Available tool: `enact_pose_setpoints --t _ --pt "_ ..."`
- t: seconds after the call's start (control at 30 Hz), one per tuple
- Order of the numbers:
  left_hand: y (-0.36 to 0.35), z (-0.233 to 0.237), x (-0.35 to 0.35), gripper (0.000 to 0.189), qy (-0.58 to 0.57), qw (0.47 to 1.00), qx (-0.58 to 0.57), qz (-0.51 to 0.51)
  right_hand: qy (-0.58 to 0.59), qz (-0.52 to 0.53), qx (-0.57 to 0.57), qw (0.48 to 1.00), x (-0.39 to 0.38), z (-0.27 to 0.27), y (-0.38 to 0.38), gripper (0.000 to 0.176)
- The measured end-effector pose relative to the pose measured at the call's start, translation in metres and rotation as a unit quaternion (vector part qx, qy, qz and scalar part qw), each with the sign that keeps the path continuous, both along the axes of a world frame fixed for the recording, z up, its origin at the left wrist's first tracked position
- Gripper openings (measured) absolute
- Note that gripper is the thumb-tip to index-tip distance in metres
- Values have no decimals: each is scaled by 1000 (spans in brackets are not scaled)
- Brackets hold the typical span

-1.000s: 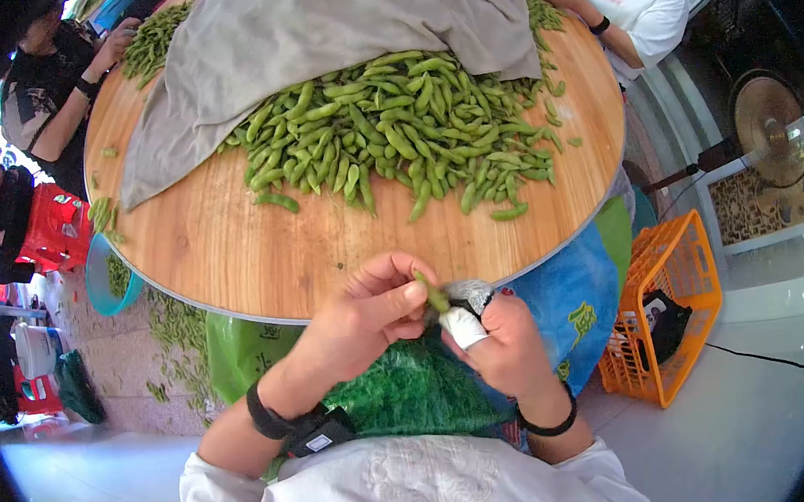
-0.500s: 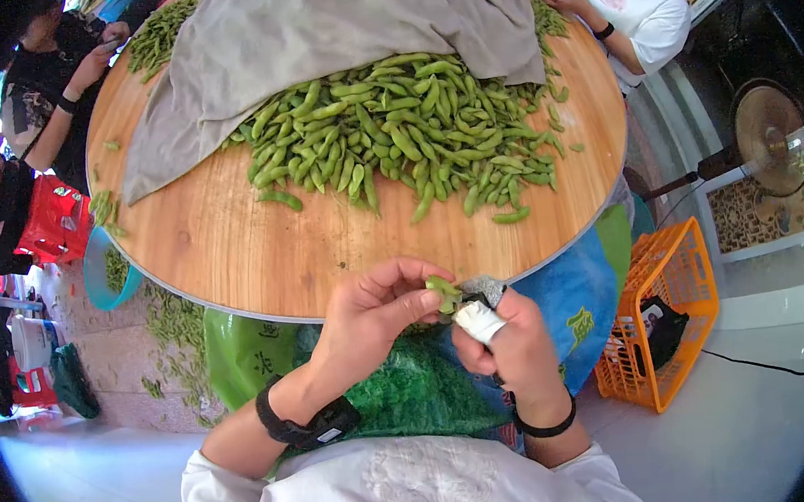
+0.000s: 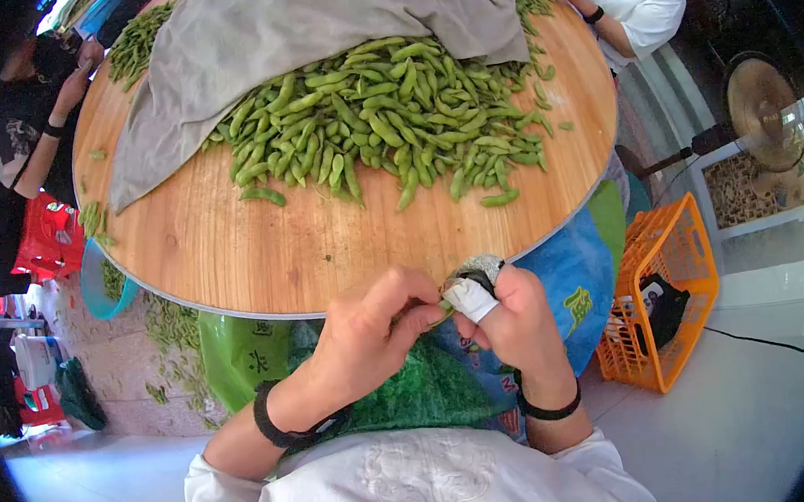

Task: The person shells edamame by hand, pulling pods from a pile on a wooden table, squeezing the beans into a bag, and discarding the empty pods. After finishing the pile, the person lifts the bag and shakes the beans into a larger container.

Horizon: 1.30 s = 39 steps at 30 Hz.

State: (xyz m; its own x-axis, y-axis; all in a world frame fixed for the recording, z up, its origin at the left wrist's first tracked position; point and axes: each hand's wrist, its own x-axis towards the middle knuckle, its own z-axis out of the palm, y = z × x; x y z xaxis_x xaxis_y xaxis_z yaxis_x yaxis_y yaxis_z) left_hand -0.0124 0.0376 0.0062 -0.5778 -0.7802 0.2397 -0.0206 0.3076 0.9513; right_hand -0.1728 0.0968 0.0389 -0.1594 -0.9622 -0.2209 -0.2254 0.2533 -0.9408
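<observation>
My left hand is closed in a pinch on a green edamame pod, held just off the near edge of the round wooden table. Only a sliver of the pod shows between the fingers. Against its other end presses my right hand, fingers curled in. White wrapping covers one digit of that hand, and a grey and black cover sits on another. A big heap of edamame pods lies on the table beyond my hands, partly under a grey cloth.
Below the table edge hang a blue printed bag and a green bag. An orange crate and a fan stand at right. Two people work across the table. Pods litter the floor at left.
My hands have come closer together, and the pod, plainly visible before, is now mostly hidden between them. The view has shifted slightly, so the table sits a bit higher and further left.
</observation>
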Motion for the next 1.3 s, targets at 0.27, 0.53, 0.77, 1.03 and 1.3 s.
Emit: enact_pose_setpoints --t 0.27,0.53,0.77,1.03,1.3 --pt "-7 7 -6 23 -13 983 -163 -82 -278 -34 86 956 -10 -4 0 16" --pt "-1 -6 -1 20 -26 988 41 -148 -222 -72 28 972 -17 2 3 11" --pt "-6 4 12 14 -6 963 241 -120 -187 -21 13 982 5 0 0 8" --pt "2 12 24 15 70 953 289 -67 -88 -43 -1 995 17 0 -3 11" --pt "2 5 18 17 2 989 -117 -85 -173 10 32 984 8 -5 2 11"
